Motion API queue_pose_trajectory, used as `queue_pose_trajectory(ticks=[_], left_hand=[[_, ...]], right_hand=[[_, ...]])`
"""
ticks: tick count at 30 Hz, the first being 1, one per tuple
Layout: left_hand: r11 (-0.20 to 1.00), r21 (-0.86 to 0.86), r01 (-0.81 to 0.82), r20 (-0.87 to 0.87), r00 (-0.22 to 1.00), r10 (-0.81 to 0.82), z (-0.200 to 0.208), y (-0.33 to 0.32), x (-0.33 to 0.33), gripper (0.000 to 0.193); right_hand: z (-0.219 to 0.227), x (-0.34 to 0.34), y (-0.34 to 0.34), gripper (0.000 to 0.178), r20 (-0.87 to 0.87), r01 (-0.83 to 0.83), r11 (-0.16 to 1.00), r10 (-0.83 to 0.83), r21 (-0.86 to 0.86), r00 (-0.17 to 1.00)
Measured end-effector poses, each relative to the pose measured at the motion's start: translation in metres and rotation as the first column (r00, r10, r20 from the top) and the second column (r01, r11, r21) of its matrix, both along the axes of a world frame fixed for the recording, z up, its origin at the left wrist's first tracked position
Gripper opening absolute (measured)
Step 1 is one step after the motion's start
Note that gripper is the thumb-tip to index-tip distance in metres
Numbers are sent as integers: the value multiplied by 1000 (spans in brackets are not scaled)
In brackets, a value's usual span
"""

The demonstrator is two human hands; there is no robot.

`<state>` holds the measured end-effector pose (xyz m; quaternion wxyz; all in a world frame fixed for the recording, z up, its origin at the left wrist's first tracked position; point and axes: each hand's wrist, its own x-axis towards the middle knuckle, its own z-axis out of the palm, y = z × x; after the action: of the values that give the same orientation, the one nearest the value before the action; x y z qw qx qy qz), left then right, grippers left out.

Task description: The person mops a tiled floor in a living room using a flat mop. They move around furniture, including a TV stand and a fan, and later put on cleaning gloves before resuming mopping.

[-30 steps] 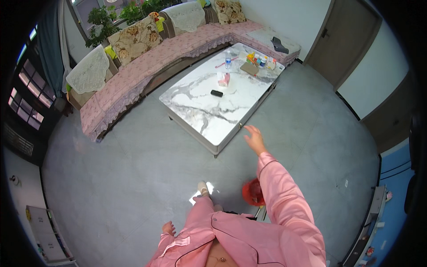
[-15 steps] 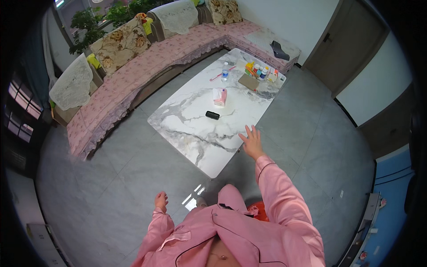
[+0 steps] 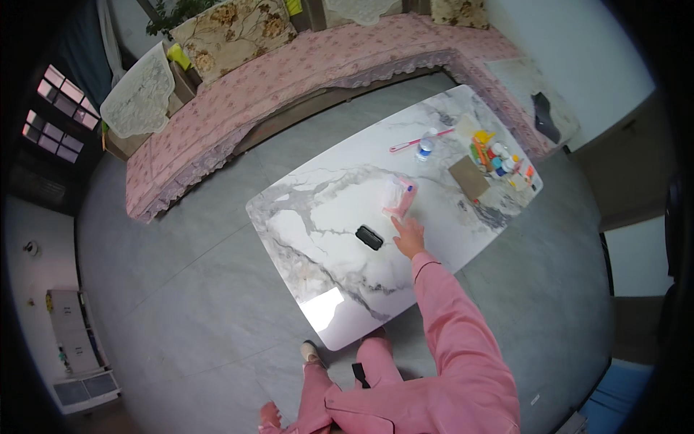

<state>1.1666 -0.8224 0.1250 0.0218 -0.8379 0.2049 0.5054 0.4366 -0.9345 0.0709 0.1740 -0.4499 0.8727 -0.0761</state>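
Observation:
My right hand (image 3: 410,237) is stretched over the marble-patterned table (image 3: 340,271), fingers extended and holding nothing. Its fingertips are at the near end of a pink and white soft tissue pack (image 3: 408,201); I cannot tell whether they touch it. A small black oblong case (image 3: 369,238) lies just left of that hand. Down at the lower edge hangs my left hand (image 3: 270,415), away from the table, loosely open with nothing visible in it.
Farther back on the table are a clear bottle (image 3: 425,148), a pink stick (image 3: 405,145), a brown flat board (image 3: 469,178) and a cluster of small colourful bottles (image 3: 500,160). A pink-covered sofa (image 3: 289,79) curves behind. A dark object (image 3: 545,118) rests on its right end.
I have come closer to the table. My right hand has moved from the table's near edge in over its top, up to the tissue pack. My left hand now sits lower in view.

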Motion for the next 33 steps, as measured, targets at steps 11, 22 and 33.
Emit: queue_pose_trajectory(ticks=[11,22,33], left_hand=[[990,-124,-70,-135,989,53,48,9,-182,40],[961,-274,-31,-238,971,-36,35,-27,-243,40],[986,-146,-78,-179,982,51,23,16,-205,42]], right_hand=[[-89,-81,-102,54,-194,123,992,-119,7,974],[-67,-105,-105,52,-201,-162,982,178,96,963],[-62,-105,-46,35,131,1,914,57,-405,990]])
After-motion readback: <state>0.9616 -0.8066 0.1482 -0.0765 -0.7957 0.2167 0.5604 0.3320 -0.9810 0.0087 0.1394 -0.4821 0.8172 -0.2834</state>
